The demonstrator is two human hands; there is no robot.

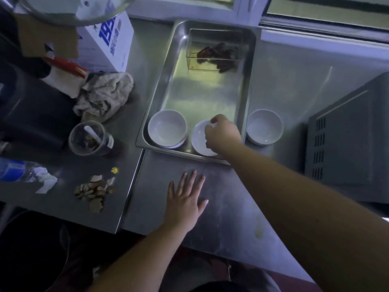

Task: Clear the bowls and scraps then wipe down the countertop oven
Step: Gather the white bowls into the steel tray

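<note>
My right hand (223,131) reaches into the near end of the steel tray (168,66) and pinches the far rim of a white bowl (200,142) with curled fingers; the bowl sits tilted against the tray's near wall. At nine o'clock from it, inside the same tray, I see a stack of white bowls (167,128) resting upright. At three o'clock, just outside the tray wall on the tabletop (221,218), stands another white bowl (264,126), apart from the tray. At the tray's far end, toward twelve o'clock, a clear container (212,49) holds dark reddish scraps.

My left hand (185,199) lies flat on the tabletop at six o'clock from the tray, fingers straight and spread, holding nothing.

The countertop oven (347,140) stands at three o'clock, its vented grey side facing me. At nine o'clock from my left hand, a pile of brown scraps (94,191) lies on the tabletop, with a small yellow bit just beyond it. Further toward ten o'clock I see a clear plastic cup (89,138) with dark contents, and beyond it a crumpled cloth (105,95). A white box with blue lettering (109,41) stands at eleven o'clock.
</note>
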